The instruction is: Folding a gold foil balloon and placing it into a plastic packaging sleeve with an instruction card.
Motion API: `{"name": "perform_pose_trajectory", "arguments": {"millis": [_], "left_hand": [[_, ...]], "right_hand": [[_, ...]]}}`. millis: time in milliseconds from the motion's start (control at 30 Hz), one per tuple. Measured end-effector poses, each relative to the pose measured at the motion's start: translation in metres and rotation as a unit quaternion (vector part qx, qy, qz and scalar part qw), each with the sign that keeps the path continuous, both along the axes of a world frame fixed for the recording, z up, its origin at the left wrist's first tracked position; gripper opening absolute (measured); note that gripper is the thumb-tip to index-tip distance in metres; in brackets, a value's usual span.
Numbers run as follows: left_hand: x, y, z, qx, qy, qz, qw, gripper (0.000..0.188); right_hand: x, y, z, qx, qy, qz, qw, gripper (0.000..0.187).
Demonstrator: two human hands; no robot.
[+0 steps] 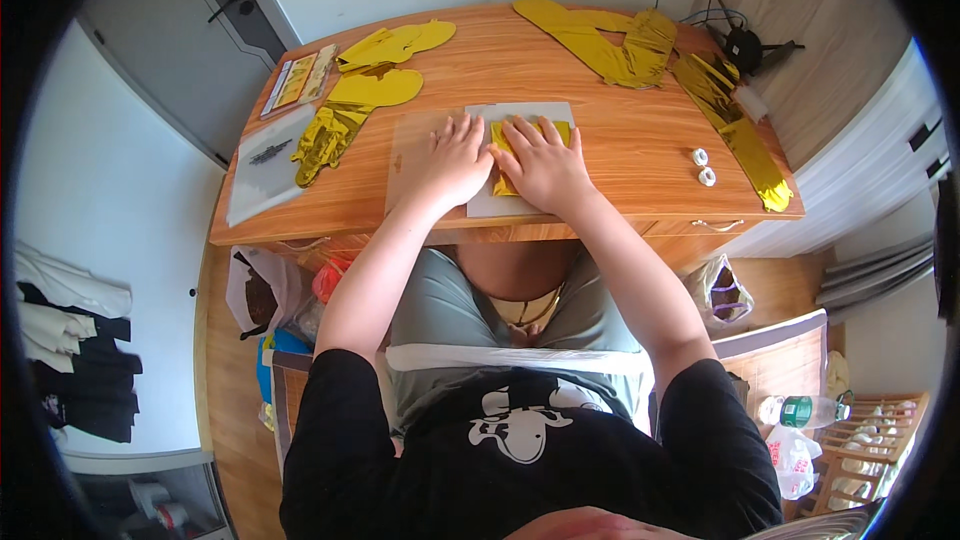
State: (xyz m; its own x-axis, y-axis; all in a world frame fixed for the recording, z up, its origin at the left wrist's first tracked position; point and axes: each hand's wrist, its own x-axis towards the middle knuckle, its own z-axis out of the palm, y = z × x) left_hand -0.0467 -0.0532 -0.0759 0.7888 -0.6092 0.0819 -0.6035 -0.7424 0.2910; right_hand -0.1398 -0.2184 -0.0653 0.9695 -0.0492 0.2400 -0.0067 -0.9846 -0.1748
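Note:
A folded gold foil piece (504,184) lies on a pale plastic sheet or bag (488,206) near the table's front edge. My right hand (548,168) rests flat on the foil, fingers stretched and spread, covering most of it. Beside it on the left, my left hand (460,158) lies flat at the sheet's left part, fingers extended, its thumb side next to the foil's left edge. Neither hand grips anything. A see-through sheet (408,140) reaches out to the left from under my left hand.
Flat gold foil balloons lie at the left (375,88), at the back (560,25) and at the right edge (745,150). Two small white rolls (707,176) sit right. A clear plastic bag (262,180) and a printed packet (295,82) lie left on the wooden table (480,50).

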Motion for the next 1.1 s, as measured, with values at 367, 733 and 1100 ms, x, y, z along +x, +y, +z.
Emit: {"name": "perform_pose_trajectory", "arguments": {"millis": [367,733,1100], "left_hand": [[0.001,0.009,0.010,0.003,0.060,-0.052,0.997,0.067],[-0.023,0.006,0.022,0.070,0.015,-0.060,0.996,0.068],[-0.025,0.014,0.002,0.044,-0.044,-0.047,0.997,0.068]], "right_hand": [[0.003,-0.001,-0.005,-0.008,-0.002,0.007,1.000,0.059],[0.011,0.033,0.008,0.304,-0.042,0.037,0.951,0.065],[-0.025,0.011,0.019,0.235,0.014,-0.025,0.972,0.041]]}}
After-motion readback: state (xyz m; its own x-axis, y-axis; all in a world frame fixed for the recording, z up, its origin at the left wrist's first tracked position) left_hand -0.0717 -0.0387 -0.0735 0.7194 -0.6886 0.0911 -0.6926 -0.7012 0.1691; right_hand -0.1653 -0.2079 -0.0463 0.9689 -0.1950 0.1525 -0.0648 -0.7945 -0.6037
